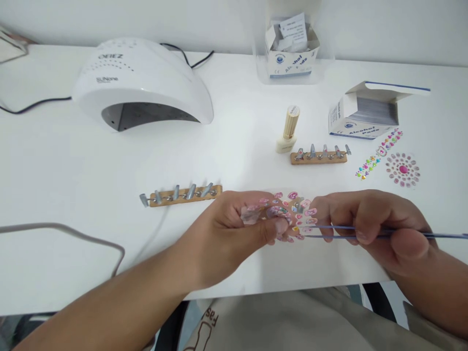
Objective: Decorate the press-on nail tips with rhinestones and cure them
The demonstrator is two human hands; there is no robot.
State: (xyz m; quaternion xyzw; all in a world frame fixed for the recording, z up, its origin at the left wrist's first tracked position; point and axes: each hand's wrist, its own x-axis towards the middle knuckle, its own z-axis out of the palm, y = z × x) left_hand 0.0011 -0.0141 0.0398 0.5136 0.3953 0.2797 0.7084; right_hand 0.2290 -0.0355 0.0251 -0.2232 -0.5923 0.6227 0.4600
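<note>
Between thumb and fingers, my left hand (234, 231) pinches a clear sheet of small pink and multicoloured stickers (310, 212). My right hand (376, 219) is closed around thin blue tweezers (343, 227), whose tips reach the right side of that sheet. Beyond my hands, a wooden strip (318, 159) carries several grey nail tips with small red marks. Another wooden strip (185, 196) with several grey nail tips lies left of my left hand. A nail polish bottle (287, 131) with a gold cap stands behind the right strip.
At the back left sits a white nail lamp (142, 83) with black cables. An alcohol pads box (290, 61) stands at the back, another open box (361, 117) to its right. Colourful gems (369, 168) and a round gem sheet (403, 169) lie right. A grey cable (73, 235) crosses the left.
</note>
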